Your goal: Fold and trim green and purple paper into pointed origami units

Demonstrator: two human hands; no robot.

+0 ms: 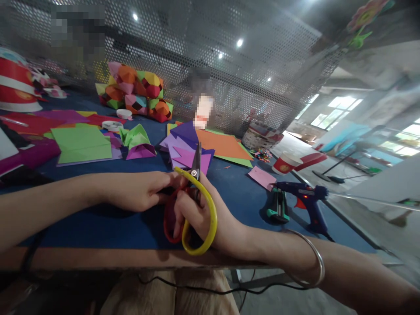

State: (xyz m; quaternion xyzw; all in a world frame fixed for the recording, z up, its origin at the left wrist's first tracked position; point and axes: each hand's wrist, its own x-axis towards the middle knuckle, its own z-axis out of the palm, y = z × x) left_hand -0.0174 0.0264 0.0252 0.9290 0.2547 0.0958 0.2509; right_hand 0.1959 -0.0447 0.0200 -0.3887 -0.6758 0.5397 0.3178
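In my right hand (200, 210) is a pair of scissors (197, 168) with yellow and red handles, its dark blades pointing up and away from me. My left hand (147, 188) is beside the scissors, fingers pressed together; what they pinch, if anything, is hidden behind the handles. Just beyond both hands lie folded purple and lilac paper pieces (183, 148), partly covered by the blades. A folded green and purple paper shape (139, 142) stands to their left.
To the right, a blue glue gun (308, 197) rests on a stand near a pink paper slip (261, 177) and a red paper cup (285, 162). Orange sheets (226, 144), green sheets (82, 142) and a colourful folded-paper model (138, 92) lie farther back. A cable (223, 291) hangs below the table edge.
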